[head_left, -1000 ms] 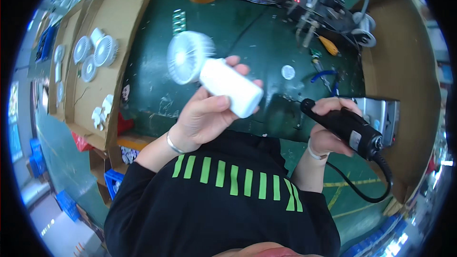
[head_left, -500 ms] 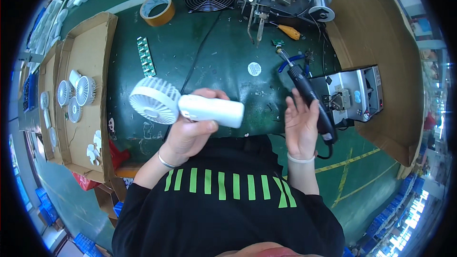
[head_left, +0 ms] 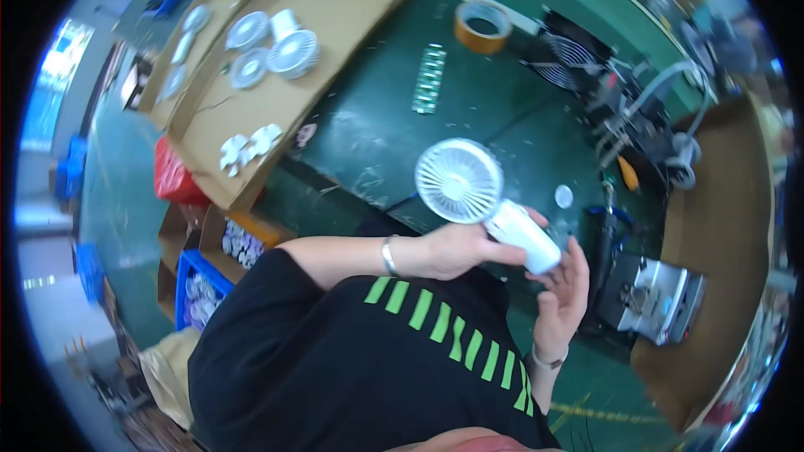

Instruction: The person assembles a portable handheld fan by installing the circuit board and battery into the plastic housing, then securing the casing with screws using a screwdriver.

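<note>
A white handheld fan (head_left: 459, 177) with a round slatted head is held by its handle (head_left: 521, 234) in my left hand (head_left: 456, 249), the fingers and thumb wrapped around it. The fan head points up and to the left. Close to the handle's lower end is my right hand (head_left: 563, 297), palm turned up and fingers apart; whether the fingertips touch the handle I cannot tell. Beyond the right hand lies a black stick-shaped tool (head_left: 601, 243) with a cable.
At the left, a cardboard tray (head_left: 322, 0) holds several white fan parts (head_left: 293, 52) and white blades (head_left: 249, 146). On the green bench lie a strip of circuit boards (head_left: 429, 77), a tape roll (head_left: 483, 27) and a white disc (head_left: 564, 196). A metal device (head_left: 653, 297) stands right.
My view has swung left, so the tray sits higher and the bench looks rotated. My right hand has come over to the lower end of the fan handle, which now slants downward.
</note>
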The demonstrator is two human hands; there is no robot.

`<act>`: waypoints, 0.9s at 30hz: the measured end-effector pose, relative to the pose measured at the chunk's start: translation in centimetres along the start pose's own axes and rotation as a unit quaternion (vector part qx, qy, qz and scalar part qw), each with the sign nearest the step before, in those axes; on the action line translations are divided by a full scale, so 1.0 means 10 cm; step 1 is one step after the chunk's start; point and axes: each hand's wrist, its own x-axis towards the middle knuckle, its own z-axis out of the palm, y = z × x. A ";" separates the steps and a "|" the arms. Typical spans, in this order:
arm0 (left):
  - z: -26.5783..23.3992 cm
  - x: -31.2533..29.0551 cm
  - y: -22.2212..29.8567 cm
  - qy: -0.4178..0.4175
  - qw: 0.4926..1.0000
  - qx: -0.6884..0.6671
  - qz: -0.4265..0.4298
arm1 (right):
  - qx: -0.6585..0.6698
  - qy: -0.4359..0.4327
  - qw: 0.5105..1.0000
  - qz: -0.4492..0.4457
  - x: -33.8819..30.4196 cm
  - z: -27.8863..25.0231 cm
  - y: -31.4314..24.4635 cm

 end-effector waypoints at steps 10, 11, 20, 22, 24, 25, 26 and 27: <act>0.37 -0.34 0.28 -0.180 0.819 0.470 0.275 | -0.198 0.053 0.968 -0.147 -0.11 -0.19 0.13; 0.43 -0.29 0.34 -0.128 0.751 0.485 0.430 | -0.232 0.020 0.952 -0.199 -0.11 -0.22 0.08; 0.85 -0.05 0.47 -0.141 0.602 0.772 0.143 | -0.389 0.139 0.805 -0.426 -0.39 -0.71 -0.46; 0.98 0.01 0.45 -0.137 0.585 0.772 0.208 | -0.435 0.381 0.603 -0.549 -0.73 -1.23 -0.54; 1.04 0.01 0.40 -0.117 0.536 0.818 0.170 | -0.423 0.537 0.481 -0.549 -1.01 -1.66 -0.76; 0.97 0.01 0.33 -0.100 0.518 0.836 0.150 | -0.403 0.578 0.458 -0.541 -1.10 -1.84 -0.83; 0.87 0.05 0.24 -0.081 0.502 0.851 0.132 | -0.312 0.587 0.535 -0.521 -1.15 -1.93 -0.87; 0.80 0.05 0.15 -0.061 0.482 0.863 0.135 | -0.272 0.617 0.600 -0.431 -1.13 -1.98 -0.92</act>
